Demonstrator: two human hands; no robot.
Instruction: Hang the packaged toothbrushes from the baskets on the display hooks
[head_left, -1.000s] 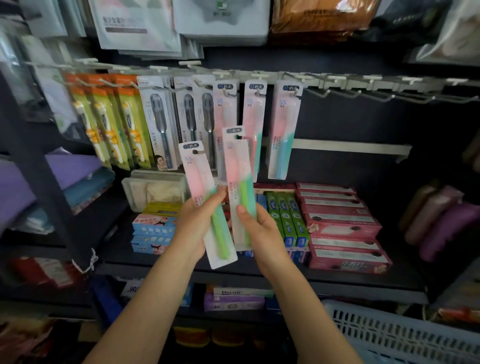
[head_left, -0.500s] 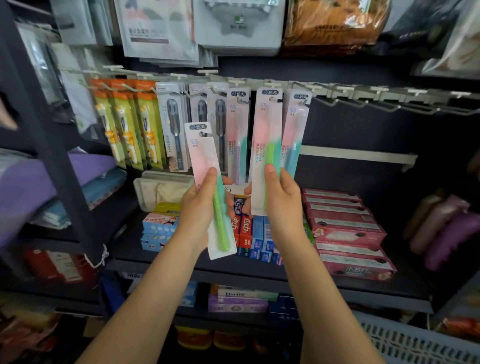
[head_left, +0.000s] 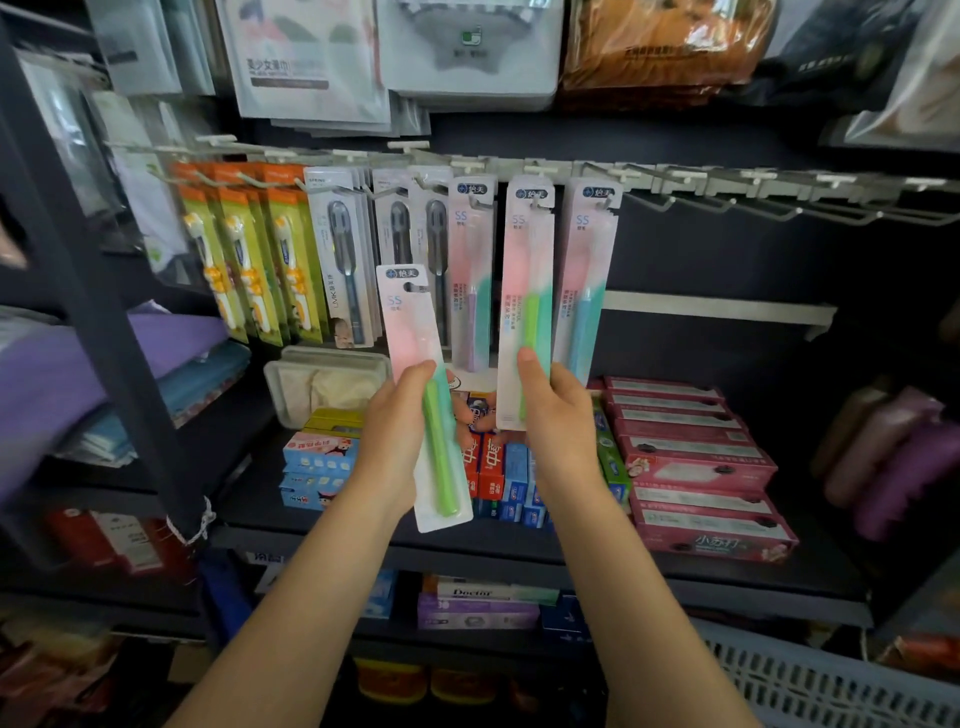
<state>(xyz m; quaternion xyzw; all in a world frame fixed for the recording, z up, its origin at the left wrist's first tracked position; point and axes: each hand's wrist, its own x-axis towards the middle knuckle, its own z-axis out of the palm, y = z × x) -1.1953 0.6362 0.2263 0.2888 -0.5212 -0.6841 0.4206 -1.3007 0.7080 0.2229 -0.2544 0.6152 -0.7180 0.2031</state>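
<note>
Hanging is well under way, judging by the rail (head_left: 519, 169): its left part is filled with orange packs (head_left: 244, 260) and grey packs (head_left: 343, 260), then pink-and-teal packs (head_left: 471, 280) of the kind now in hand. The hooks (head_left: 779, 208) to the right are bare, so there is room for more. At the lower right the corner of a white basket (head_left: 831, 686) shows; its contents are out of view, so how many packs remain I cannot tell.

The right hand (head_left: 558, 415) holds a green toothbrush pack (head_left: 524, 312) upright by its lower part, thumb pressed on the front and the other fingers hidden behind it. Its top sits at hook height between two hung packs; whether the hook has passed through the hole cannot be made out, so this one is at best nearly hung.

The left hand (head_left: 397, 441) grips a second green pack (head_left: 423, 395), thumb on its face and fingers wrapped behind, held lower and tilted, well short of the rail. That one is not yet hung.
</note>
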